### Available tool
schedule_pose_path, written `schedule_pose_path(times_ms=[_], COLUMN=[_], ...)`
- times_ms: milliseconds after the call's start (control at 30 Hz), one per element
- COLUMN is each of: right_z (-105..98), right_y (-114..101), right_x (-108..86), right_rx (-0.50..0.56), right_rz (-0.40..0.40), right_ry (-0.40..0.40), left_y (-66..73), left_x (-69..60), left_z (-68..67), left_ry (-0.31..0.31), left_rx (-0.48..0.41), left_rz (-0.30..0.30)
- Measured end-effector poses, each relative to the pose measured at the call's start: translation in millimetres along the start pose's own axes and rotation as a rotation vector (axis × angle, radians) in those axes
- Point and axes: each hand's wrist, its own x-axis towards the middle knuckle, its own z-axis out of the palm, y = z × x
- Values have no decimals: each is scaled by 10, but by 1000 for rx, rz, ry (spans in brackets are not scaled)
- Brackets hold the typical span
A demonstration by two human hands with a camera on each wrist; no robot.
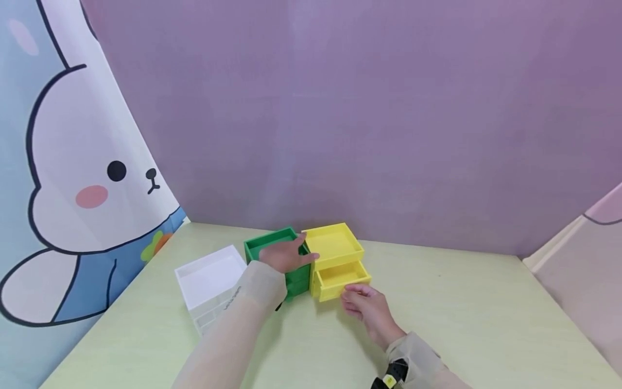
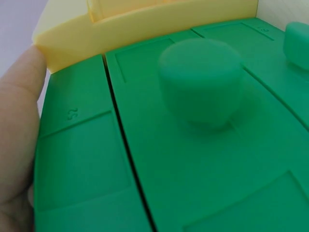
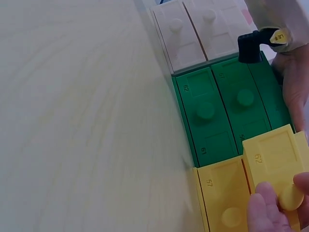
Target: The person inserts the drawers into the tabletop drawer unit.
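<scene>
A small yellow cabinet (image 1: 335, 243) stands on the table with its upper drawer (image 1: 342, 278) pulled partway out. My right hand (image 1: 370, 313) is at the front of that drawer; in the right wrist view its thumb and fingers pinch the round knob (image 3: 290, 197). Beside it, a matching green cabinet (image 1: 299, 281) has its drawers closed, as the right wrist view shows. My left hand (image 1: 286, 255) reaches over the green cabinet, fingers extended, and touches the yellow cabinet's near top edge. Its other fingers are partly hidden.
To the left of the green cabinet is a white cabinet (image 1: 206, 275) of the same kind, partly covered by my left forearm. The pale table (image 1: 461, 308) runs back to a purple wall (image 1: 364, 119). A cartoon-printed curtain (image 1: 82, 146) hangs on the left.
</scene>
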Motion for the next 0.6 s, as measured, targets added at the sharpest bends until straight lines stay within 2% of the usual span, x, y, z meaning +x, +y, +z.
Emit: schedule_pose_path(times_ms=[200,333,600], right_z=[-81,-112,-77], right_y=[34,54,63], right_x=[-105,-122,-98], right_rx=[-29,16,107], right_rz=[3,9,21], right_ry=[15,60,84], left_y=[-18,-28,-38], left_x=[18,25,29], left_z=[23,21,23], left_ry=[0,-2,-4], left_rx=[-15,-31,-29], left_rz=[10,16,26])
